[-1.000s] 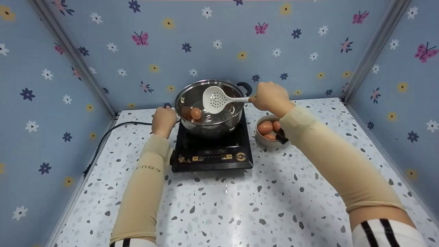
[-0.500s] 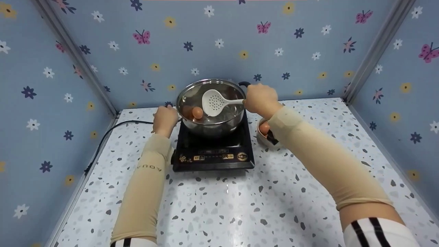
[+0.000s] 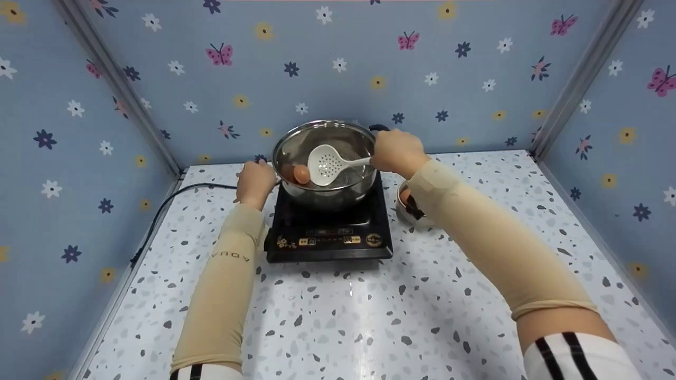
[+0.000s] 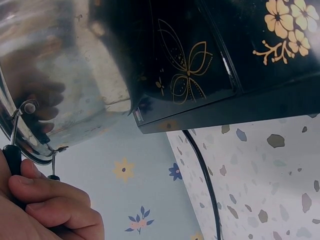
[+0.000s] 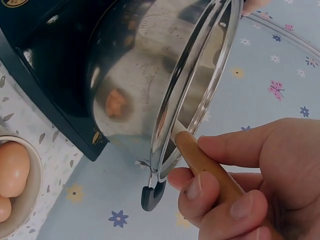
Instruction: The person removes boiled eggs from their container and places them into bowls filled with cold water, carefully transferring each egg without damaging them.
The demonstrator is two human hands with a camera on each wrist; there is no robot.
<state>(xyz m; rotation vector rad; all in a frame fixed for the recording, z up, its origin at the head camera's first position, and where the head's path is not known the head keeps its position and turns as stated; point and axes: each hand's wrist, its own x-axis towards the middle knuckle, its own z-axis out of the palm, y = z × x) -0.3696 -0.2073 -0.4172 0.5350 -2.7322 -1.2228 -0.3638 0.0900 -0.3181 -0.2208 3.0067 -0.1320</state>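
Note:
A steel pot (image 3: 330,196) stands on a black induction cooker (image 3: 327,248). My left hand (image 3: 255,182) grips the pot's left handle; in the left wrist view the curled fingers (image 4: 60,197) wrap its black grip (image 4: 12,159). My right hand (image 3: 397,152) holds a slotted spoon by its wooden handle (image 5: 210,165). The spoon's white perforated head (image 3: 326,164) is inside the pot, tilted, close beside a brown egg (image 3: 301,174). The pot's right handle (image 5: 152,197) sticks out near my right fingers, untouched.
Right of the cooker is a bowl (image 5: 35,180) of brown eggs (image 5: 12,169), partly hidden by my right arm in the head view. A black cord (image 3: 158,216) runs left along the speckled table (image 3: 348,316). Flowered walls (image 3: 338,63) enclose the back and sides.
My right hand has moved left, then slightly further, and the spoon's head has sunk lower into the pot towards the egg. My left hand keeps its grip on the handle.

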